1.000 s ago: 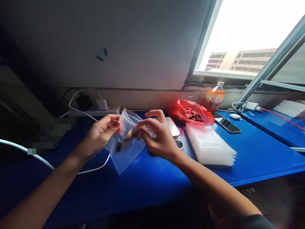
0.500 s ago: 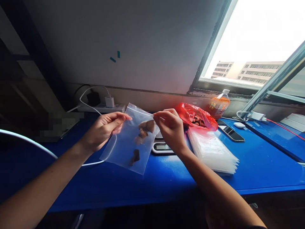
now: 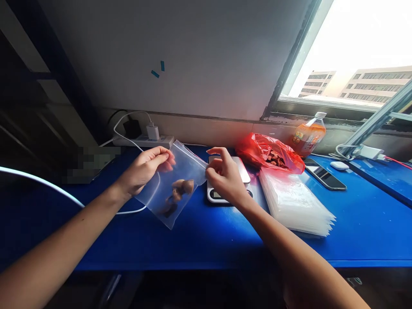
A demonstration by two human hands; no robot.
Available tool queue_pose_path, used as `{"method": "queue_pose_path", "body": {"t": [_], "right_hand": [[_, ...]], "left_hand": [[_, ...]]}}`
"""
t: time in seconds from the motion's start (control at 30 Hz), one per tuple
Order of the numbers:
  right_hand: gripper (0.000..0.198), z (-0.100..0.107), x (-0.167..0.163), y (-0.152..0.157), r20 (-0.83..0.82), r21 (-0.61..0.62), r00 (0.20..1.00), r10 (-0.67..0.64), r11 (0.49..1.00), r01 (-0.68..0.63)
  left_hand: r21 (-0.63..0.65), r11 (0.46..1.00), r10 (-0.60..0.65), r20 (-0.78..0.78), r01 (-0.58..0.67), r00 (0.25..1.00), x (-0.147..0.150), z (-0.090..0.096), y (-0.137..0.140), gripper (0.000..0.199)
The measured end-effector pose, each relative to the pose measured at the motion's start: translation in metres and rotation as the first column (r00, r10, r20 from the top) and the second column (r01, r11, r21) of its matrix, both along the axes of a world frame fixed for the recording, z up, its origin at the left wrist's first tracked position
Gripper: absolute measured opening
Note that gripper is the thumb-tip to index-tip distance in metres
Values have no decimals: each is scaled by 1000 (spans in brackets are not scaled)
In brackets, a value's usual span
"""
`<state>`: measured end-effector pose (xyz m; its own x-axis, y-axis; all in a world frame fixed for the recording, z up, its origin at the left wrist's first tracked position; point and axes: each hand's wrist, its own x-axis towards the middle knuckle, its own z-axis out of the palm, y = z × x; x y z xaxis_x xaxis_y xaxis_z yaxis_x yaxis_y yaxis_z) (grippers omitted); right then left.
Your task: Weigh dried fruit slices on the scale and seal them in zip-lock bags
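Between my hands hangs a clear zip-lock bag (image 3: 189, 165), tilted, with brown dried pieces (image 3: 180, 191) of a kind I cannot make out gathered low inside. My left hand (image 3: 149, 167) is closed on its left side, below the zip strip. At the bag's right edge, by the end of the zip, my right hand (image 3: 227, 176) pinches with its thumb low, while the index finger is bent out away from the plastic. Just behind the right hand sits a white kitchen scale (image 3: 243, 169), partly covered by it.
Right of the scale lie a red plastic bag (image 3: 257, 148) with dark brown pieces and a stack of clear bags (image 3: 294, 204). Beyond are an orange drink bottle (image 3: 309, 135), a phone (image 3: 325, 174) and a white case (image 3: 339, 166). A power strip (image 3: 164, 141) and white cable (image 3: 41, 180) are left.
The brown pieces have slid down together in the bag. My right index finger has lifted from the bag, and more of the scale shows. The view has shifted slightly.
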<state>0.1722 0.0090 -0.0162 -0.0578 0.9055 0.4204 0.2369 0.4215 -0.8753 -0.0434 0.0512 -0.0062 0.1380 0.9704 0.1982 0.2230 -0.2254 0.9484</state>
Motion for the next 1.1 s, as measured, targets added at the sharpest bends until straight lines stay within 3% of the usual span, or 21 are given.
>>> {"method": "queue_pose_path", "body": {"t": [0.2, 0.37, 0.6, 0.73, 0.87, 0.97, 1.1], "right_hand": [[33, -9, -5, 0, 85, 110, 996, -22, 994, 13], [24, -11, -5, -4, 227, 116, 970, 85, 987, -113], [41, -23, -13, -5, 331, 109, 935, 129, 979, -174], [42, -29, -13, 1, 352, 93, 933, 71, 989, -111], [35, -31, -15, 5, 343, 214, 937, -68, 977, -8], [39, -31, -21, 2, 330, 279, 940, -87, 960, -9], [35, -30, -28, -3, 299, 313, 951, -79, 950, -19]], "left_hand": [[79, 994, -68, -123, 78, 990, -2, -3, -3, 23], [126, 992, 9, -91, 3, 996, -2, -1, -2, 17], [162, 987, 43, -131, -21, 990, -7, -2, 2, 17], [144, 989, 32, -172, -7, 985, -14, -5, 10, 22], [220, 975, 45, -289, 21, 956, -12, -11, 11, 23], [307, 950, 59, -373, 63, 926, 0, -15, -2, 21], [342, 933, 17, -354, 113, 935, 18, -17, -24, 18]]}}
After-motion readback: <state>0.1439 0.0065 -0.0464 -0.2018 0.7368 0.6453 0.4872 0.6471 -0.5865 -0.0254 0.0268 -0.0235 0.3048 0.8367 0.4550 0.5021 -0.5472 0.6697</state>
